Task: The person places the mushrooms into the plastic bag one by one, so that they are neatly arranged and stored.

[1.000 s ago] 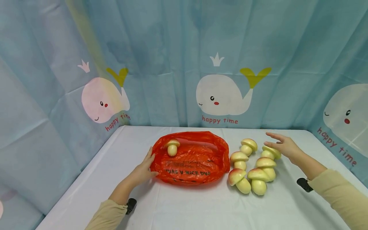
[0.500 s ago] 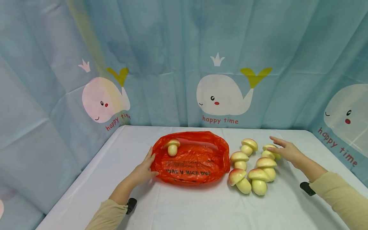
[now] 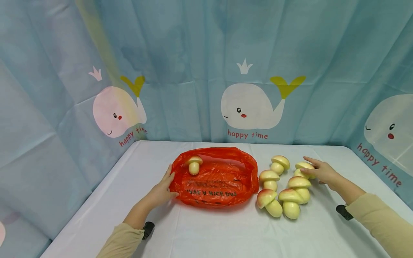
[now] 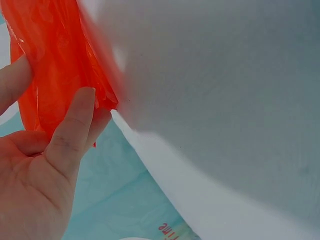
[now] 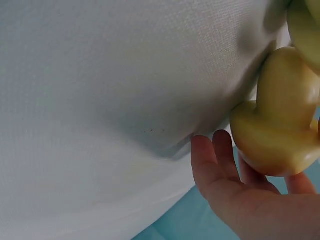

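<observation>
In the head view, my left hand (image 3: 161, 190) rests against the left side of an open red plastic bag (image 3: 214, 200), its fingers loosely extended; the left wrist view shows those fingers touching the bag's crinkled side (image 4: 50, 60). One toy mushroom (image 3: 194, 167) lies inside the bag. My right hand (image 3: 326, 173) is at the far-right toy mushroom (image 3: 304, 166), with thumb and fingers spread on different sides of its cap. From the right wrist, the fingers (image 5: 205, 162) look mostly straight beside and behind that pale yellow mushroom (image 5: 285, 95); the thumb's contact is mostly hidden.
Several more toy mushrooms with yellow-red caps stand or lie right of the bag, including a tilted one (image 3: 269, 203) at the front and one (image 3: 280, 164) at the back. A white cloth covers the table (image 3: 219, 233). Behind hangs a blue whale-print curtain (image 3: 193, 71).
My right hand has come down and slightly right, from above the far-right mushroom to around its cap. My left hand, the bag and the mushrooms stay in place.
</observation>
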A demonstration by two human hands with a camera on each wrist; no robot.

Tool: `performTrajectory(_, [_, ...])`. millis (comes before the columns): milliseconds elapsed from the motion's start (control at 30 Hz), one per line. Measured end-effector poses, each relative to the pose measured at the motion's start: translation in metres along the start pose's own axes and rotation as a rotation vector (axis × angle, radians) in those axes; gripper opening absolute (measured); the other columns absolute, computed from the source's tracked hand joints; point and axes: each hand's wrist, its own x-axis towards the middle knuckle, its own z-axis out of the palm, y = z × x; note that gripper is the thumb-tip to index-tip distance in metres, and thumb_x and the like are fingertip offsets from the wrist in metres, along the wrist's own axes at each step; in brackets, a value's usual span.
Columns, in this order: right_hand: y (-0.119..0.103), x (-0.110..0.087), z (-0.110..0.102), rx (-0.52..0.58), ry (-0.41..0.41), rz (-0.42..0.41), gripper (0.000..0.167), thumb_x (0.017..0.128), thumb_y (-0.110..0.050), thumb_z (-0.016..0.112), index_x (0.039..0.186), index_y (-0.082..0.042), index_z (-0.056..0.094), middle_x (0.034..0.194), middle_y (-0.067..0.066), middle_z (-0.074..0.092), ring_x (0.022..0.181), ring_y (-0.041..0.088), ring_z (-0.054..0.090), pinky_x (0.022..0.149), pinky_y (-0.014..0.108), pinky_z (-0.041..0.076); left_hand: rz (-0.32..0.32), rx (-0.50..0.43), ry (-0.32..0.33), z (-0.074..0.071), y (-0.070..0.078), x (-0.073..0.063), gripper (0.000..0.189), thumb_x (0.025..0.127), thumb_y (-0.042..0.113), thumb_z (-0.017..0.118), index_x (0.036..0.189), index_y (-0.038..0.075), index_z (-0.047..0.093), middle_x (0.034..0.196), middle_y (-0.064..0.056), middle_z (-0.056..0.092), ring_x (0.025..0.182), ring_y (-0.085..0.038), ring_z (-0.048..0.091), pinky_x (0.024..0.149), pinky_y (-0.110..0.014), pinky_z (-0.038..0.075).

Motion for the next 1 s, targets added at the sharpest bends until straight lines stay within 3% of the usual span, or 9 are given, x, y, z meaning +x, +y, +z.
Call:
performTrajectory(133, [0.0, 0.002, 0.0, 0.014, 0.012, 0.012, 0.088, 0.097, -0.046, 0.054, 0.153, 0.002, 0.005, 0.147, 0.042, 0.014, 0.125, 0.053, 0.033, 0.084, 0.055, 0.049, -0.008, 0.003, 0.003, 0.0, -0.001, 0.0, 0.078, 0.087, -0.002, 0.064, 0.147, -0.015, 0.016, 0.16, -0.019, -0.009, 0.145, -0.042, 0.002, 0.112, -0.058, 0.017])
performTrajectory(367, [-0.008, -0.004, -0.007, 0.052, 0.028, 0.019, 0.083, 0.1, -0.042, 0.05, 0.151, 0.006, 0.006, 0.147, 0.044, 0.01, 0.13, 0.056, 0.028, 0.093, 0.057, 0.046, 0.006, 0.002, 0.003, 0.002, -0.001, 0.001, 0.078, 0.087, -0.002, 0.065, 0.146, -0.016, 0.017, 0.16, -0.019, -0.01, 0.145, -0.042, 0.002, 0.113, -0.057, 0.017])
performTrajectory(667, [-0.023, -0.011, -0.018, 0.077, 0.061, -0.03, 0.082, 0.1, -0.045, 0.046, 0.152, 0.006, 0.007, 0.148, 0.042, 0.013, 0.128, 0.053, 0.032, 0.085, 0.047, 0.054, 0.008, 0.004, 0.005, 0.001, -0.002, 0.0, 0.078, 0.086, -0.002, 0.066, 0.146, -0.016, 0.017, 0.16, -0.02, -0.009, 0.144, -0.043, 0.002, 0.113, -0.057, 0.017])
performTrajectory(867, [-0.041, -0.015, -0.021, 0.08, 0.082, -0.078, 0.081, 0.101, -0.046, 0.044, 0.153, 0.004, 0.007, 0.147, 0.04, 0.017, 0.128, 0.053, 0.031, 0.087, 0.05, 0.052, 0.0, 0.005, 0.005, 0.001, -0.001, -0.001, 0.078, 0.086, -0.002, 0.067, 0.146, -0.016, 0.018, 0.16, -0.02, -0.009, 0.144, -0.043, 0.003, 0.113, -0.057, 0.017])
performTrajectory(1000, [-0.056, -0.016, -0.021, 0.099, 0.077, -0.111, 0.08, 0.102, -0.044, 0.043, 0.151, 0.009, 0.009, 0.142, 0.038, 0.026, 0.123, 0.049, 0.039, 0.088, 0.048, 0.052, 0.002, 0.0, 0.003, 0.001, 0.0, -0.001, 0.079, 0.086, -0.003, 0.066, 0.146, -0.016, 0.017, 0.16, -0.019, -0.01, 0.144, -0.043, 0.002, 0.112, -0.057, 0.017])
